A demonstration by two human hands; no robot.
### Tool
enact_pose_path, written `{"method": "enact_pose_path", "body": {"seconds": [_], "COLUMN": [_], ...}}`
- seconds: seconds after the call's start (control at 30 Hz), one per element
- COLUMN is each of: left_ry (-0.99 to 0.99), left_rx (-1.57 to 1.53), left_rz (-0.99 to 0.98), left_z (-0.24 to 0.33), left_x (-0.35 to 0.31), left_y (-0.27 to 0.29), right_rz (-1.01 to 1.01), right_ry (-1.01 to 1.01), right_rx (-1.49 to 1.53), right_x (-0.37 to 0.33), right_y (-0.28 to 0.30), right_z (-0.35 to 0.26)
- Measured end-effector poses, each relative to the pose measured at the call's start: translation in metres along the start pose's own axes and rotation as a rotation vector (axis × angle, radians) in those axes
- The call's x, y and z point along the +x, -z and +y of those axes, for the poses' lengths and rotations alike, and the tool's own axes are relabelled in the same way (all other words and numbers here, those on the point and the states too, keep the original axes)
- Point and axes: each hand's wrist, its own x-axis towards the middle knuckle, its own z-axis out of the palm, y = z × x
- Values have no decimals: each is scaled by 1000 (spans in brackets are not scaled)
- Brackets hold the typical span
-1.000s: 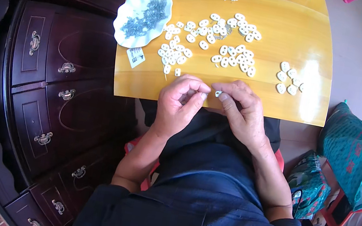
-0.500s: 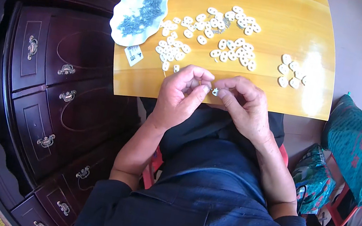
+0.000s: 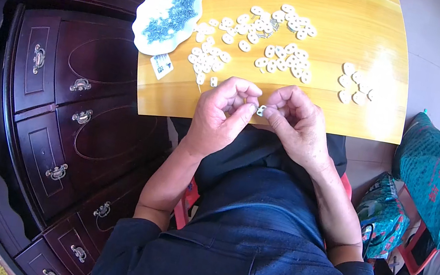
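Tabletop (image 3: 335,16): right fingers (image 3: 275,119) pinch white piece (image 3: 261,110); left fingers (image 3: 243,114) now nearer, curled, hold unclear.

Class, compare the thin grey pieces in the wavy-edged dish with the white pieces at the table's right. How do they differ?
Shape: the grey pieces are thin, the white pieces broader and rounded. Place: the grey pieces lie heaped in the dish; the white pieces lie directly on the table. Both are groups of small things.
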Motion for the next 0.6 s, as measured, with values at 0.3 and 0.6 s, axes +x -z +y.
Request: {"method": "enact_pose_path", "body": {"seconds": [0.3, 0.6], "left_ry": [2, 0], "left_rx": [-17, 1], "left_rz": [39, 31], "left_z": [0, -1], "left_x": [-3, -3], "left_y": [-3, -4], "right_rz": [0, 40], "right_ry": [-27, 16], "right_rx": [-36, -2], "right_x": [-1, -2], "right_y": [0, -2], "right_z": [-4, 0]}}
